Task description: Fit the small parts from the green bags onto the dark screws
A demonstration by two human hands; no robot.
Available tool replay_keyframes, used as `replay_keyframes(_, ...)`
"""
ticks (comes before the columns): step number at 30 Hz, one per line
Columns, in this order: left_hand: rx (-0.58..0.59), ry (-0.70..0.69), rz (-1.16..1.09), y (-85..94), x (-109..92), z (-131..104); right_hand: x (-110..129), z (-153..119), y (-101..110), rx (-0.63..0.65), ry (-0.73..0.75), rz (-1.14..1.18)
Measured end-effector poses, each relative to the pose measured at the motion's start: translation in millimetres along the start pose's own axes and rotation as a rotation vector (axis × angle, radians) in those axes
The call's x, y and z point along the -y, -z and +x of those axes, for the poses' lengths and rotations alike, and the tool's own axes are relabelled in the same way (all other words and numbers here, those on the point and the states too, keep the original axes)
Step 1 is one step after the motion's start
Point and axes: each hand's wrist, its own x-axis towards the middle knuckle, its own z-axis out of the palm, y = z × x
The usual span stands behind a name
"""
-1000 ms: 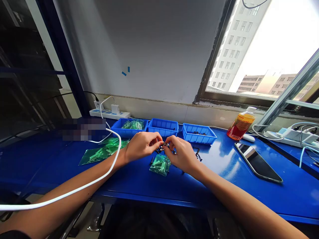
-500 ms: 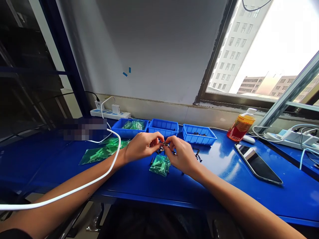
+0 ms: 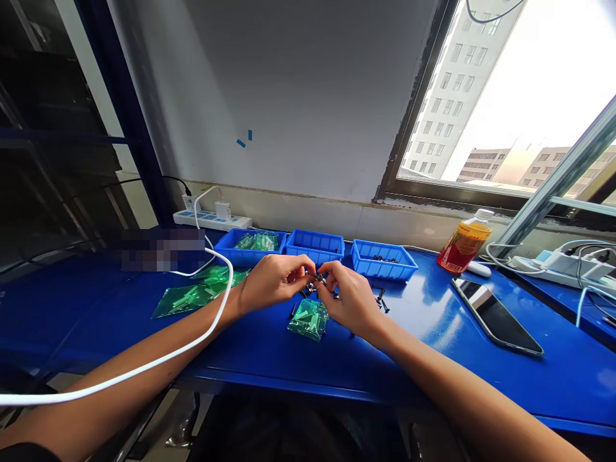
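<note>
Fingertips of my left hand (image 3: 283, 279) and my right hand (image 3: 346, 295) meet above the blue table, both pinching a small metal fastener (image 3: 317, 278). It is shiny and dark, too small to make out fully. Beneath and behind my fingers lie several loose dark screws, partly hidden. More dark screws (image 3: 382, 300) lie just right of my right hand. A small green plastic bag (image 3: 308, 319) with light, elongated pieces inside lies on the table just below my hands. Larger green bags (image 3: 192, 296) rest beyond my left forearm.
Three blue bins stand along the wall: a left bin (image 3: 226, 251) holding green bags, a middle bin (image 3: 315, 255) and a right bin (image 3: 385, 269) with small dark parts. A white cable (image 3: 212, 327) crosses my left forearm. A phone (image 3: 498, 317) and a drink bottle (image 3: 464, 242) are at right.
My hands stay in nearly the same place, still pinching the small metal fastener, which looks slightly turned between the fingertips. The rest of the scene has shifted only marginally with the camera.
</note>
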Motion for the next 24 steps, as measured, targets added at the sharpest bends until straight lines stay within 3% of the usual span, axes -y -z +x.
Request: replay_keyframes(24,0.02,-0.039,-0.018,-1.7,-0.6,-0.6,5.4,-0.6,4.4,0.014,-0.006,-0.063)
